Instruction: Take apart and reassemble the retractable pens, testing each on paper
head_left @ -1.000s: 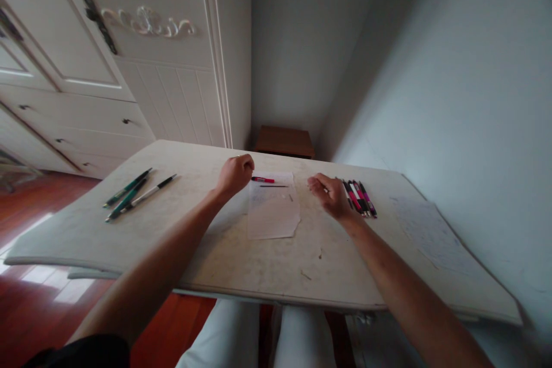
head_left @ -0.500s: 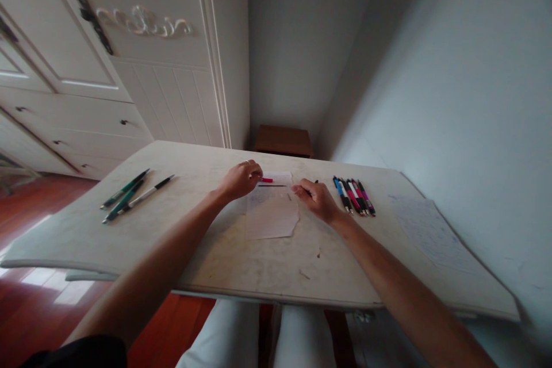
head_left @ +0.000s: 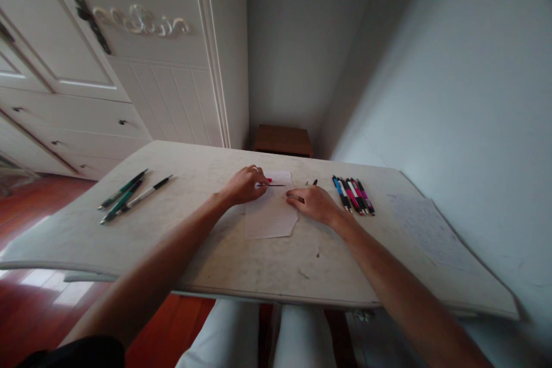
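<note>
On a sheet of paper [head_left: 271, 224] lies a thin dark pen refill [head_left: 276, 185]. My left hand [head_left: 246, 185], with a ring on it, has its fingertips closed at the refill's left end. Just behind those fingers a red pen barrel [head_left: 269, 180] is partly covered. My right hand [head_left: 317, 204] rests at the paper's right edge with thumb and fingers drawn together. Something small and greyish shows between them, too small to make out. A dark pen part [head_left: 315, 182] lies just beyond the right hand.
A row of several pens [head_left: 353, 195] lies to the right, and green and white pens [head_left: 125, 195] lie on the left of the table [head_left: 207, 264]. A written sheet [head_left: 425, 233] is at the right edge. Cabinet and wall stand behind.
My left hand has shifted slightly right and nearer, from the red barrel onto the refill's left end. My right hand has moved slightly left and down, its fingers now over the small piece on the paper.
</note>
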`<state>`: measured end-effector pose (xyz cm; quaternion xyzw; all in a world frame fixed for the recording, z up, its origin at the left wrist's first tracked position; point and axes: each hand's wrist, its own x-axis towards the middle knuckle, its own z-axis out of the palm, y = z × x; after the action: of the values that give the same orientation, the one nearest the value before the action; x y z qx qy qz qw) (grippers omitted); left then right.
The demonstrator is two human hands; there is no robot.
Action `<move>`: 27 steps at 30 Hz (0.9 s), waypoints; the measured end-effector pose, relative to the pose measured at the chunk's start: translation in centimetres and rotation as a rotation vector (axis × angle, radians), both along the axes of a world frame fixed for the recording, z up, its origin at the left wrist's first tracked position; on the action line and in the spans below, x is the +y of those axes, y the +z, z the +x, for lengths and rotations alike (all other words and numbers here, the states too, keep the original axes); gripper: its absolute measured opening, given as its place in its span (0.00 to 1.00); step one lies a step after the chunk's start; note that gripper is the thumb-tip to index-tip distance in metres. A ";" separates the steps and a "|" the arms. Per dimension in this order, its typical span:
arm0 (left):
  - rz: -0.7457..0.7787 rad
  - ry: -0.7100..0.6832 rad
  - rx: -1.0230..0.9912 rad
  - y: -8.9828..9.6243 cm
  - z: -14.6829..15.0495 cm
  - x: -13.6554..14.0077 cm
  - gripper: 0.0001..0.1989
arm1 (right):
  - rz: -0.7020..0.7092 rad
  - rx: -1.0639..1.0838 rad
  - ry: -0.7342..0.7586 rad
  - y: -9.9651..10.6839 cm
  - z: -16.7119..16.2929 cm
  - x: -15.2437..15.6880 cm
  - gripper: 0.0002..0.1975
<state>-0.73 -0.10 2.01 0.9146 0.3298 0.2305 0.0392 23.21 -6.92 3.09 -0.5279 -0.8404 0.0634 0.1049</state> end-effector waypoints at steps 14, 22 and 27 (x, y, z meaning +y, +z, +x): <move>0.002 -0.012 -0.106 0.5 0.0 -0.3 0.10 | -0.026 0.071 -0.010 0.0 -0.5 -0.3 0.19; -0.076 0.063 0.041 0.8 -0.5 0.0 0.11 | -0.044 0.122 -0.019 0.1 -0.5 -0.4 0.18; -0.117 0.104 0.059 0.9 -0.5 0.0 0.11 | -0.047 0.146 -0.015 0.1 -0.6 -0.4 0.18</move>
<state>-1.26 -0.07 2.96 0.8988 0.3907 0.1856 0.0708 22.66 -7.34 3.21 -0.5306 -0.8248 0.1206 0.1538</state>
